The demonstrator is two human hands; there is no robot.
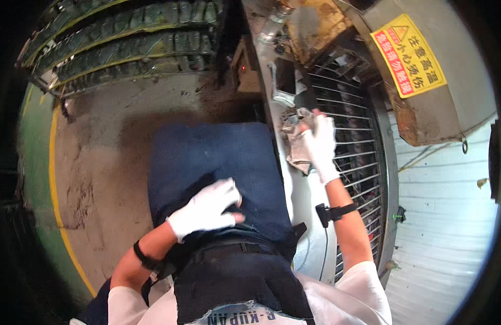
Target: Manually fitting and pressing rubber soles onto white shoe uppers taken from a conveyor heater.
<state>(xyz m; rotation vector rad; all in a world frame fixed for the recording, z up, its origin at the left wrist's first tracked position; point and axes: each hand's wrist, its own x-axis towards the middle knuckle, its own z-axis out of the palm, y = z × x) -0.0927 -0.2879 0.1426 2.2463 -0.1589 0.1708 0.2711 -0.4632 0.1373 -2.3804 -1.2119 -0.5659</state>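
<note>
1. Reaching toward the right of centre, the right hand [322, 142] is at a crumpled grey-brown cloth [298, 142] – its white glove leaves the thumb tip and a fingertip bare. The thumb and that finger stand a little apart over the cloth; blur hides the grip, so I cannot tell whether they are clamped on it.

2. The cloth lies right of centre in the frame, on a narrow pale tabletop [305, 211], beside a metal grate [358, 142] of parallel bars.

3. Near the centre, the left hand [207, 208] is over the lap of the dark blue trousers [212, 149]. Its thumb is apart from the loosely bent fingers, with nothing seen between them; whether it touches the trousers, I cannot tell.

4. Just above the cloth in the frame, a dark rectangular thing [285, 76] sits on the tabletop.

5. A black band with a small box [329, 214] is strapped round the right forearm.

6. At the upper right, a yellow-and-red warning label [410, 56] is on a metal housing [459, 103].

7. At the upper left stands a rack [131, 46] with rows of dark items – too unclear to name. A yellow floor line [54, 179] curves down the left side.
</note>
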